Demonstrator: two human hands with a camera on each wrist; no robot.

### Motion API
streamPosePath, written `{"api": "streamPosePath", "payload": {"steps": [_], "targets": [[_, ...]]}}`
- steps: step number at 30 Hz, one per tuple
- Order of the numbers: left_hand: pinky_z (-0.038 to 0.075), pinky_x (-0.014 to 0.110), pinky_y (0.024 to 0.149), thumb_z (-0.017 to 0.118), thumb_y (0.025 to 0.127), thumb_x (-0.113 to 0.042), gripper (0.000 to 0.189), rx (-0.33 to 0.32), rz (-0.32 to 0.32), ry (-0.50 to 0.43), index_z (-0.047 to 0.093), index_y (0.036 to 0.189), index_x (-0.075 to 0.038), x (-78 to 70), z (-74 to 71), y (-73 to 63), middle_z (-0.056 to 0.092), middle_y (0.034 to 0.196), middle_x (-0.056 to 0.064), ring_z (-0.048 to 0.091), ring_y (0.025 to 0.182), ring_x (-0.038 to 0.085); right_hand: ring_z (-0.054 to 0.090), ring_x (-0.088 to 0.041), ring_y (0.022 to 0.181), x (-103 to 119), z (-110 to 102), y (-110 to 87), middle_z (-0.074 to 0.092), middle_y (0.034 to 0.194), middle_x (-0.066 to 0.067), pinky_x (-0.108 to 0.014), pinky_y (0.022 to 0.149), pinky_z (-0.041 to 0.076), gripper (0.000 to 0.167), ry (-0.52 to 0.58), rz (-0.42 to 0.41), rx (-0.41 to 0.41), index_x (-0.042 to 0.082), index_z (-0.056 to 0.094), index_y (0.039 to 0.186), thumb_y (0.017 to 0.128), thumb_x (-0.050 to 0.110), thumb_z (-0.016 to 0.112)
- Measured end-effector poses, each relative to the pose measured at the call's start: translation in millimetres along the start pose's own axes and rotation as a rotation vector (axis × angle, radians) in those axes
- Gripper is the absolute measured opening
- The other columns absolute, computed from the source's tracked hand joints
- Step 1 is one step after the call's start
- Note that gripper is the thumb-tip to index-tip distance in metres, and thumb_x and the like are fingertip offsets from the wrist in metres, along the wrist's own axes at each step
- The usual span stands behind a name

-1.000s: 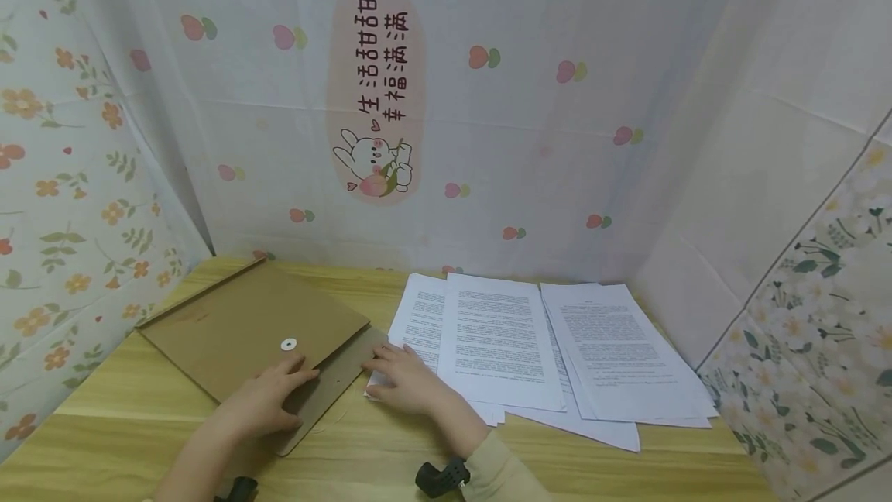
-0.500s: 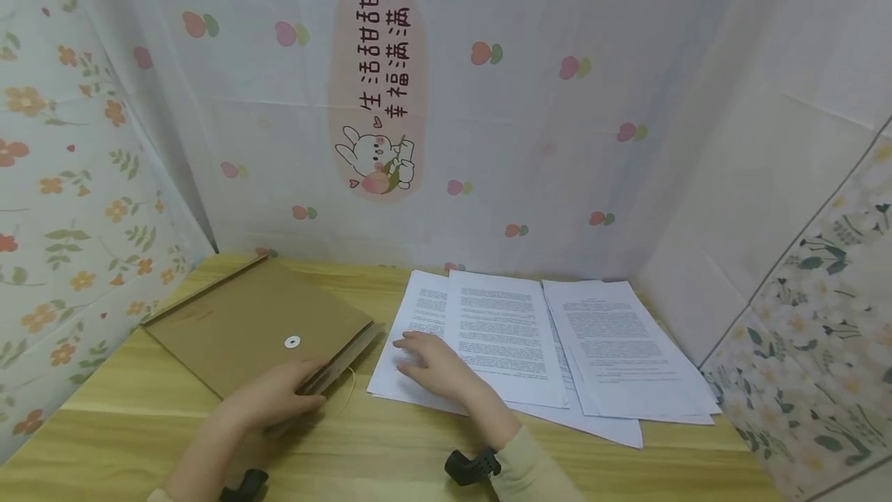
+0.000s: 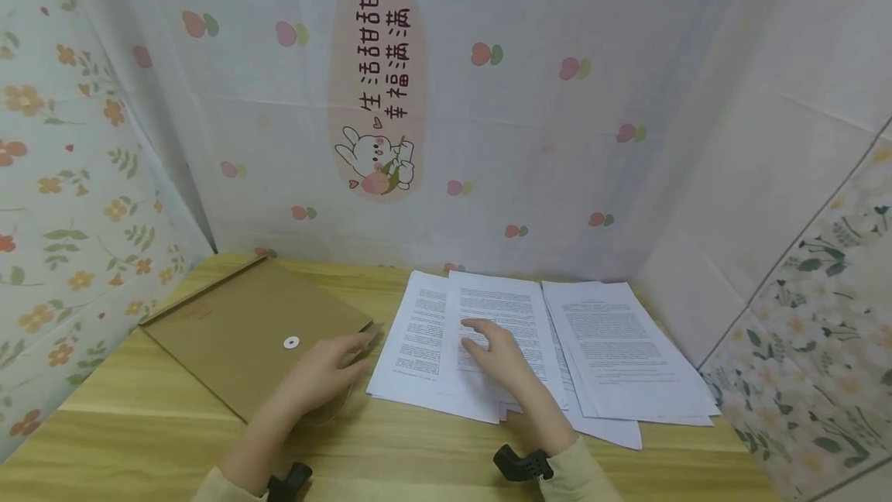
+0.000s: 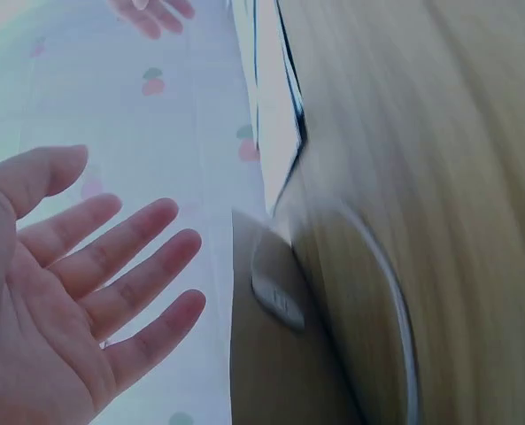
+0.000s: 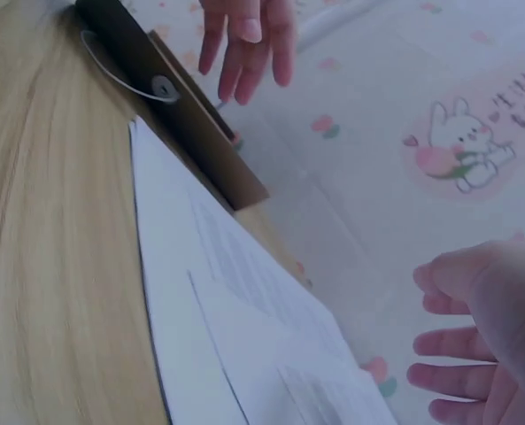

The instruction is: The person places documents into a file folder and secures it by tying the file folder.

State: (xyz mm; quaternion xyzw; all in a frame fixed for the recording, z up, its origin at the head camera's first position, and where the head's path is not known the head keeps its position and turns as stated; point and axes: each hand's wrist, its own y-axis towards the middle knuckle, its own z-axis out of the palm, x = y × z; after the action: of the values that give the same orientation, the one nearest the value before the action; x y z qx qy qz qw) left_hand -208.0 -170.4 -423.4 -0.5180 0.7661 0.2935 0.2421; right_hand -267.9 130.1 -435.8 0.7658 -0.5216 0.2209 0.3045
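A brown kraft document envelope [image 3: 240, 324] with a white button lies on the left of the table. Its front edge, seen in the right wrist view, carries a string-wound button [image 5: 164, 88]. My left hand [image 3: 324, 374] hovers by that edge, fingers extended and apart, holding nothing; it partly hides the flap in the head view. A loose string [image 4: 390, 274] curves beside the envelope in the left wrist view. Above the middle printed sheets [image 3: 411, 355] floats my right hand [image 3: 502, 355], its fingers loosely bent and nothing between them.
Another group of printed sheets [image 3: 620, 347] overlaps at the right. The wood-grain table [image 3: 390, 455] meets a patterned cloth backdrop [image 3: 523, 138] behind and at both sides. Each wrist wears a black camera mount [image 3: 521, 463].
My right hand has moved right, from the left edge of the sheets to above the middle ones. The envelope's flap was lifted from the table, and my left hand has moved right, off it.
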Motion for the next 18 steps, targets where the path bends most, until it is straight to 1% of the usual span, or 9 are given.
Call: {"api": "streamPosePath", "payload": {"steps": [2, 4, 6, 8, 10, 13, 18], "targets": [[0.044, 0.052, 0.094, 0.064, 0.093, -0.021, 0.042, -0.027, -0.015, -0.039, 0.057, 0.131, -0.004, -3.1, 5.8, 6.7, 0.064, 0.120, 0.012, 0.059, 0.112, 0.029, 0.051, -0.035, 0.121, -7.0, -8.0, -2.4, 0.057, 0.131, -0.014, -0.055, 0.098, 0.040, 0.036, 0.004, 0.053, -0.045, 0.009, 0.060, 0.127, 0.093, 0.020, 0.062], [0.045, 0.051, 0.093, 0.064, 0.093, -0.020, 0.042, -0.042, -0.029, -0.080, 0.056, 0.131, -0.003, -6.5, 12.1, 13.7, 0.065, 0.116, 0.012, 0.061, 0.108, 0.028, 0.052, -0.037, 0.119, -14.7, -16.1, -4.6, 0.057, 0.130, -0.016, -0.057, 0.096, 0.041, 0.036, 0.015, 0.097, -0.085, 0.007, 0.060, 0.127, 0.093, 0.020, 0.061], [0.048, 0.049, 0.090, 0.064, 0.093, -0.017, 0.042, -0.060, -0.057, -0.112, 0.056, 0.131, -0.002, -11.0, 19.3, 20.7, 0.067, 0.109, 0.009, 0.063, 0.103, 0.026, 0.051, -0.038, 0.120, -22.6, -24.9, -6.9, 0.056, 0.131, -0.018, -0.058, 0.095, 0.041, 0.037, 0.029, 0.132, -0.115, 0.004, 0.058, 0.128, 0.094, 0.019, 0.060], [0.049, 0.048, 0.087, 0.063, 0.093, -0.016, 0.043, -0.077, -0.087, -0.149, 0.055, 0.132, 0.000, -15.5, 27.2, 28.1, 0.068, 0.105, 0.007, 0.063, 0.101, 0.026, 0.051, -0.039, 0.120, -30.2, -33.3, -9.2, 0.055, 0.131, -0.020, -0.057, 0.096, 0.040, 0.038, 0.042, 0.164, -0.138, 0.002, 0.057, 0.128, 0.094, 0.019, 0.059], [0.050, 0.048, 0.085, 0.061, 0.094, -0.017, 0.043, -0.087, -0.101, -0.177, 0.054, 0.132, 0.002, -19.8, 35.3, 35.0, 0.068, 0.103, 0.007, 0.063, 0.099, 0.027, 0.050, -0.040, 0.121, -36.4, -40.9, -11.5, 0.054, 0.131, -0.022, -0.056, 0.097, 0.040, 0.040, 0.049, 0.193, -0.155, 0.000, 0.055, 0.129, 0.095, 0.019, 0.059], [0.050, 0.049, 0.084, 0.058, 0.094, -0.018, 0.045, -0.092, -0.107, -0.218, 0.052, 0.133, 0.004, -23.6, 48.0, 45.2, 0.067, 0.105, 0.012, 0.063, 0.100, 0.031, 0.047, -0.041, 0.123, -43.6, -48.5, -14.8, 0.052, 0.132, -0.023, -0.056, 0.099, 0.038, 0.042, 0.050, 0.223, -0.165, -0.003, 0.052, 0.131, 0.095, 0.019, 0.057], [0.050, 0.051, 0.083, 0.055, 0.095, -0.021, 0.052, -0.053, -0.123, -0.289, 0.044, 0.136, 0.009, -28.3, 67.7, 61.3, 0.061, 0.114, 0.022, 0.059, 0.104, 0.038, 0.043, -0.043, 0.126, -57.4, -52.3, -17.1, 0.048, 0.136, -0.026, -0.057, 0.100, 0.036, 0.045, 0.059, 0.278, -0.180, -0.004, 0.048, 0.134, 0.097, 0.020, 0.054]]}}
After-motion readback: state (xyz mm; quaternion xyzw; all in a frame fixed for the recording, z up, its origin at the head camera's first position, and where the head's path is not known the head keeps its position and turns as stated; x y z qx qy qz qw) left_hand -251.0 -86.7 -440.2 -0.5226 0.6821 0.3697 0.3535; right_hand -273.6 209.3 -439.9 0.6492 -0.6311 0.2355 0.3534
